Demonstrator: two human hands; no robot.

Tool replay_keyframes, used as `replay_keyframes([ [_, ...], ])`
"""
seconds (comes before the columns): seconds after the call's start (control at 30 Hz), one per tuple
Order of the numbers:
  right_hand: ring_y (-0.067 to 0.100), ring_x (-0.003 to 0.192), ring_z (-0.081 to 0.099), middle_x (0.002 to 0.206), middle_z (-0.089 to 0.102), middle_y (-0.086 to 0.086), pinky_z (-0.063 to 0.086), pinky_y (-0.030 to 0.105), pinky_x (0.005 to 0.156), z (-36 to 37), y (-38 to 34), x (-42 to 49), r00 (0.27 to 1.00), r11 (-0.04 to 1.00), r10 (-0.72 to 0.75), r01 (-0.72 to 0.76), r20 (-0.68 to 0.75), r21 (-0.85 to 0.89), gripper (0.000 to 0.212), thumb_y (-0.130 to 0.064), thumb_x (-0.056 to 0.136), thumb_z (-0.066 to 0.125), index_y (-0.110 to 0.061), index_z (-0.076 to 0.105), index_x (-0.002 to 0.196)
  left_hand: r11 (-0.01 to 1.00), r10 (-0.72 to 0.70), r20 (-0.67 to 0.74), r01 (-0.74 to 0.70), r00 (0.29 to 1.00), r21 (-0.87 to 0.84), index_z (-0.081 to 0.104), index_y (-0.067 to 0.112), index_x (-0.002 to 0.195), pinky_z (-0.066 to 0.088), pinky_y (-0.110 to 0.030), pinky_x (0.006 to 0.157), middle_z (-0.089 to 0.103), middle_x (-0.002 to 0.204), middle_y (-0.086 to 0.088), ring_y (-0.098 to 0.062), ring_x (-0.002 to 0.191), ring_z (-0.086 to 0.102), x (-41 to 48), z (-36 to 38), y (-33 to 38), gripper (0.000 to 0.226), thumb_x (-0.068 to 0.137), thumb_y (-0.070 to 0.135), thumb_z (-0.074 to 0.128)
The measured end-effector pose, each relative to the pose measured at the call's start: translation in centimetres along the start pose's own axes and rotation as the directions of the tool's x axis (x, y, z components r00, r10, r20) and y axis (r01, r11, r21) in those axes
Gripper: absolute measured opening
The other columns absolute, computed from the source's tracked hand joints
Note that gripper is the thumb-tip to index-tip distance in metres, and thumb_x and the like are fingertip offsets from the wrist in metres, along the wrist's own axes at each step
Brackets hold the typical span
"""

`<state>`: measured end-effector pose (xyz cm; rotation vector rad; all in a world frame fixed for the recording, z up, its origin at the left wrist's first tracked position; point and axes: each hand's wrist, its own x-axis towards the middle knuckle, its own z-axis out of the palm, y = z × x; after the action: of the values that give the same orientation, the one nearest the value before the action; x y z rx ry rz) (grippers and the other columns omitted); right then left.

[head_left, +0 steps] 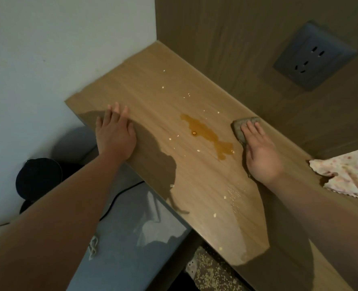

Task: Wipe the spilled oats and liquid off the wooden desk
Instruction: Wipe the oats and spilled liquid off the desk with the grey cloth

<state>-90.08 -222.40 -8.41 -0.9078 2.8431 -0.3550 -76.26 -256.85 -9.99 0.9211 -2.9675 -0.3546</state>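
Oats (pixel 199 150): dozen-odd flakes; one puddle (pixel 203 131); fingers (pixel 116 110) straight, left hand (pixel 115 135) on desk (pixel 153 80), right hand (pixel 260 156) pressing one cloth (pixel 242 124)

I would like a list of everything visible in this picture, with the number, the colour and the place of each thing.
wooden desk: one, light brown, from the wall corner toward the camera
liquid puddle: one, amber, middle of the desk
oat flakes: many, pale, scattered around the puddle
wiping cloth: one, grey-brown, on the desk near the back panel
back panel: one, brown, behind the desk
wall socket: one, dark grey, on the back panel
floral cloth: one, white-pink, far right
cable: one, black, below the desk, left
left hand: one, flat at the desk's left edge
right hand: one, fingers straight, pressing the wiping cloth
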Motion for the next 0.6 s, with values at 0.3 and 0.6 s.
replay_keyframes([
  [0.3, 0.02, 0.151, 0.005, 0.163, 0.013, 0.003, 0.005, 0.034, 0.123, 0.6, -5.5, 7.8, 0.999, 0.999, -0.043, 0.043, -0.003, 0.014, 0.059, -0.008, 0.1, 0.04, -0.017, 0.02, 0.155, 0.986, 0.119, 0.072, -0.126, 0.99, 0.109, 0.01, 0.008, 0.156, 0.005, -0.051, 0.12, 0.004, 0.164, -0.012, -0.025, 0.151, -0.002, 0.9, -0.2, 0.0, 0.06, 0.102, 0.033, 0.023],
  [0.6, 0.017, 0.151, 0.006, 0.163, 0.014, 0.003, 0.0, 0.026, 0.12, -0.1, -5.0, 11.0, 0.998, 0.998, -0.056, 0.055, 0.013, 0.034, 0.064, 0.001, 0.097, 0.042, -0.015, 0.02, 0.155, 0.929, 0.356, 0.102, -0.364, 0.929, 0.072, 0.013, 0.012, 0.156, 0.003, -0.044, 0.122, 0.007, 0.164, -0.006, -0.02, 0.151, -0.002, 2.1, -0.4, -0.2, 0.06, 0.1, 0.031, 0.023],
])
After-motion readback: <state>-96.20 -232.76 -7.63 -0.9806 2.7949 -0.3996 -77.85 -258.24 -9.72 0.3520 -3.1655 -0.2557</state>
